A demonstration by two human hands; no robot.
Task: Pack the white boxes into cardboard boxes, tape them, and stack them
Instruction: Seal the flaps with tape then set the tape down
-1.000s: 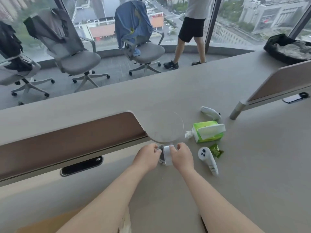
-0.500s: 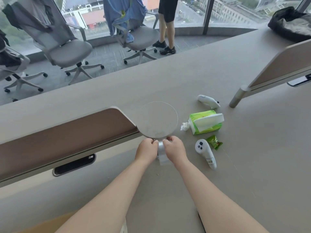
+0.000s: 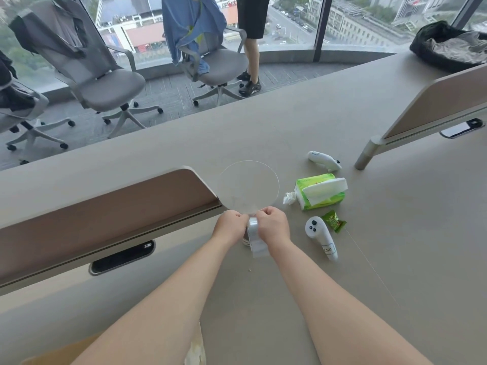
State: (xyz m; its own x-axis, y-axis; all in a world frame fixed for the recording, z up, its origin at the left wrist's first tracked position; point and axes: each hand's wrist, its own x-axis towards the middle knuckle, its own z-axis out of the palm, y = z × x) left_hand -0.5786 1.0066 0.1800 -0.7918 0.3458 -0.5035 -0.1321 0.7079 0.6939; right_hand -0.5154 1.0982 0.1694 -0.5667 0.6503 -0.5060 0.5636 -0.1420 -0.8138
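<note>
Tape roll (image 3: 249, 231), one, stood on edge over the tabletop (image 3: 395, 246), pinched by my left hand (image 3: 229, 224) and right hand (image 3: 272, 225) fingers, loose end hanging toward me; two white controllers (image 3: 322, 239), one tissue pack (image 3: 320, 192).

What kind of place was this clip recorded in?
Most likely a high-rise office: swivel chairs by floor-to-ceiling windows over a city street, and a long shared desk with divider panels.

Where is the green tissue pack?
In the head view, the tissue pack lies on the desk, right of both hands, between the two white controllers.
</note>
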